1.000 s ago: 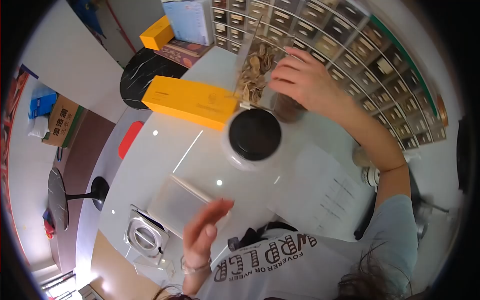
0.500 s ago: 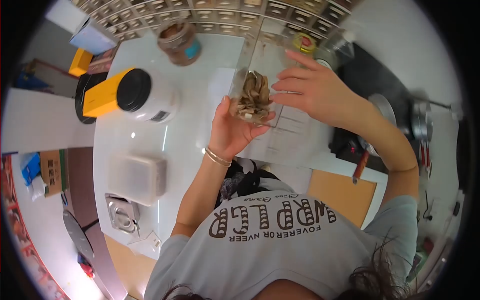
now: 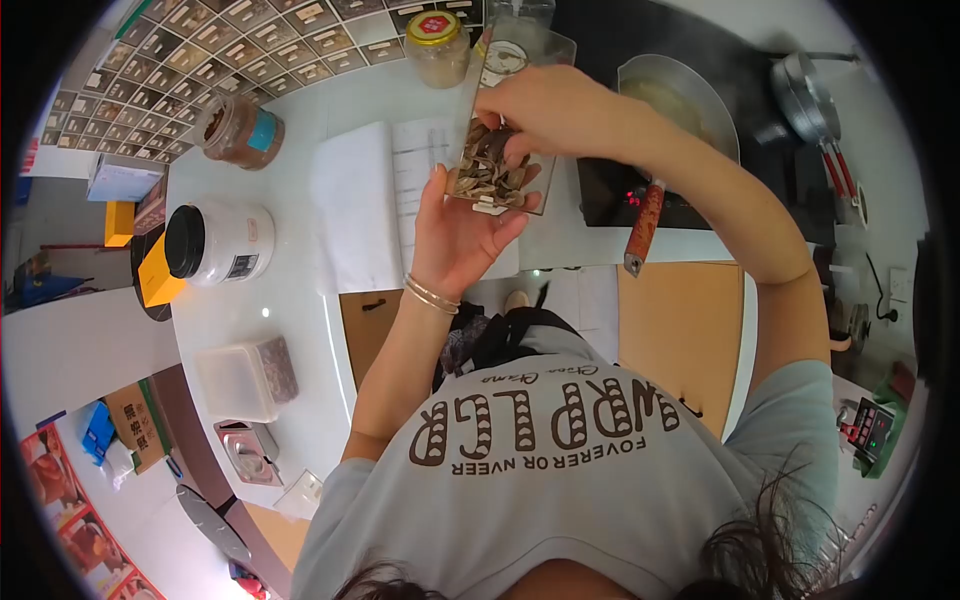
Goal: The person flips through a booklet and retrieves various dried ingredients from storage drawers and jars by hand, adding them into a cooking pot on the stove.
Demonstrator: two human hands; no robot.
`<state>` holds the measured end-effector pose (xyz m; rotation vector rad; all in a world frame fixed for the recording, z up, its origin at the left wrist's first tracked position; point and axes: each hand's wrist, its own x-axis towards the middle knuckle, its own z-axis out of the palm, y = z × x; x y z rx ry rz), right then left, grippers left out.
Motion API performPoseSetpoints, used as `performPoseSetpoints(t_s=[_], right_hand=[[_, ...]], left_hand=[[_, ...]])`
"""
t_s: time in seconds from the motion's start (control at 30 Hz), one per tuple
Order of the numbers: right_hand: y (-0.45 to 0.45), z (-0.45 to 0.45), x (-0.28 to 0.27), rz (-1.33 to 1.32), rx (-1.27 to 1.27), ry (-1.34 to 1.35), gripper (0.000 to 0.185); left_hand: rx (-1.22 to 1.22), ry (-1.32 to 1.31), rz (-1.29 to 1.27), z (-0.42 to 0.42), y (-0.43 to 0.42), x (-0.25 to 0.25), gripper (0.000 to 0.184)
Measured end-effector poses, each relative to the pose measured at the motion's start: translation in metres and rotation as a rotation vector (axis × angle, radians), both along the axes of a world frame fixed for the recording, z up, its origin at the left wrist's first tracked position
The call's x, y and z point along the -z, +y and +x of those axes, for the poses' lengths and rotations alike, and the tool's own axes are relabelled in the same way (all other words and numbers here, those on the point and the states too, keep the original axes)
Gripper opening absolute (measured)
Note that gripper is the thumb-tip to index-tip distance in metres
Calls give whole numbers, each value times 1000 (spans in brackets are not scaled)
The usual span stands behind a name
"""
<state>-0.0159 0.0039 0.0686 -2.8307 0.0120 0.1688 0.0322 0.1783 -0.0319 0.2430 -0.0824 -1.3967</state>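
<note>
My left hand (image 3: 455,245) is wrapped under and around a clear, tall-sided plastic box (image 3: 466,125), which is tilted toward me. Inside, at the near end, lie curled dried brown pieces (image 3: 490,178), thin and leaf-like; I cannot tell their exact kind. My right hand (image 3: 560,112) reaches into the box from the right. Its fingers are curled and its thumb is down among the brown pieces, seemingly pinching some. The fingertips are partly hidden by the pile and the hand itself.
On the right, a pan (image 3: 690,100) with pale liquid sits on a black cooktop (image 3: 610,195), its red handle (image 3: 646,225) pointing at me. A yellow-lidded jar (image 3: 438,50), a white cloth (image 3: 352,200), a brown jar (image 3: 240,132), a white tub (image 3: 235,240) and a plastic box (image 3: 235,380) stand leftward.
My right hand has gone from beside the box, fingers spread, into it with fingers curled. The view has swung right, showing more of the pan and cooktop. My left hand still holds the box.
</note>
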Motion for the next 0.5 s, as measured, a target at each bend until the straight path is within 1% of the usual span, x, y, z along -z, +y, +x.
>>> performPoseSetpoints(t_s=[0.03,0.13,0.17,0.23,0.37,0.43,0.5], right_hand=[[-5,-2,0,3,-1,2,32],[-12,-9,-12,46,9,-12,20],[-15,-10,-11,45,4,-13,20],[-24,-11,-10,94,-46,-188,22],[-38,-9,-11,141,-100,-159,25],[-42,-8,-11,236,-103,-182,24],[-41,-6,-15,186,-134,-191,24]], left_hand=[[-1,2,3,-2,-1,0,64],[3,-25,0,-7,-6,-2,64],[1,-36,-3,-7,-7,-3,64],[-8,-47,-5,-6,-8,-5,64],[-18,-63,13,-4,-9,-10,64],[-17,-65,14,-3,-11,-12,64],[-13,-63,4,-2,-13,-12,64]])
